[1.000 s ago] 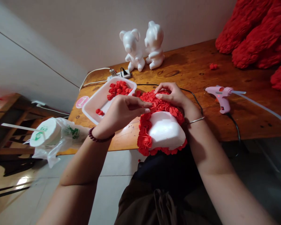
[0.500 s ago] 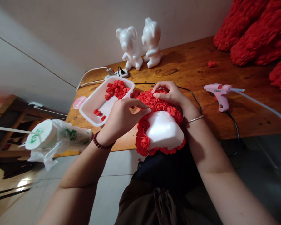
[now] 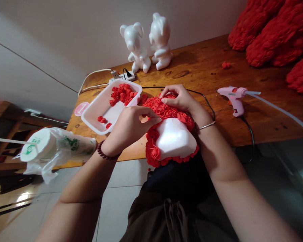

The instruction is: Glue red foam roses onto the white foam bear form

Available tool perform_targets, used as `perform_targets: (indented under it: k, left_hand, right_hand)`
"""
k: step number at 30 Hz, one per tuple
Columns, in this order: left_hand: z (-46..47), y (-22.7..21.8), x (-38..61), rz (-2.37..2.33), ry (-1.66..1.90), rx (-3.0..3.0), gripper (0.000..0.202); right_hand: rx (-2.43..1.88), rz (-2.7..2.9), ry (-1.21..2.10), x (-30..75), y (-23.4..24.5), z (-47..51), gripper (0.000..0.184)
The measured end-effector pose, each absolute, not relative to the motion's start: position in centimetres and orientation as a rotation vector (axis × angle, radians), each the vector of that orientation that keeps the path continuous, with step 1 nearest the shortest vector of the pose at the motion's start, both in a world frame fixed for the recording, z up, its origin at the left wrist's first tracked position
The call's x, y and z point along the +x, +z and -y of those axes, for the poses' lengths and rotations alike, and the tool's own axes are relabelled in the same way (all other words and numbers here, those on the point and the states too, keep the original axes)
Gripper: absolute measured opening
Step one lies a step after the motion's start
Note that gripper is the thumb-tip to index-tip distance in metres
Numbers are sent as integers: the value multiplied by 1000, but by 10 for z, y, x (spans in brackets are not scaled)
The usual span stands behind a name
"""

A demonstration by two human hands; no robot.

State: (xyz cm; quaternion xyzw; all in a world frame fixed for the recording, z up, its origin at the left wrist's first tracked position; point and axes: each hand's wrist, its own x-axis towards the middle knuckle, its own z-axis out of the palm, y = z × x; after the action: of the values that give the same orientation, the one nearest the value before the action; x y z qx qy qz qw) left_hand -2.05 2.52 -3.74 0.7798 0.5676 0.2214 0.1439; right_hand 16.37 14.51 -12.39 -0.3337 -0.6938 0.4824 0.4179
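A white foam form (image 3: 175,138), partly covered in small red foam roses, rests against the near edge of the wooden table (image 3: 242,111). My left hand (image 3: 131,126) presses its fingertips onto the roses on the form's left side, fingers together. My right hand (image 3: 178,98) lies curled over the rose-covered far end and holds the form steady. A white tray (image 3: 101,109) with several loose red roses (image 3: 122,93) stands just left of the form.
A pink glue gun (image 3: 233,97) with a glue stick and black cord lies to the right. Two white foam bears (image 3: 146,42) and a power strip (image 3: 121,75) stand at the back. Red rose-covered shapes (image 3: 272,30) fill the far right. A bagged cup with straw (image 3: 55,148) hangs at the table's left corner.
My left hand has slid a little toward me along the form's left side. The view has shifted slightly; the right hand stays on the far end.
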Motion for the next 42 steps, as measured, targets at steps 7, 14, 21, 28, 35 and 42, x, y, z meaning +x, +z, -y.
perform_targets:
  k: [7,14,21,28,35,42]
  left_hand:
    - [-19,-40,-18,-1620,640,2321,10]
    - [-17,-36,-18,-1583,539,2349,7]
    - [-15,-36,-27,-1501,551,2437,12]
    - [4,-32,-36,-1528,730,2485,39]
    - [24,-51,-29,-1444,608,2709,39]
    - [-36,-48,-79,-1761,882,2254,46]
  right_hand:
    - [-830,1772,1194,162,-121,-143,14]
    - [-814,1808,1187,160,-121,-143,13]
    - [-723,1783,1194,161,-123,-140,19]
    - [-719,1783,1218,165,-118,-141,15]
    - [-734,1791,1224,163,-118,-141,15]
    - [-714,1777,1217,165,-121,-144,16]
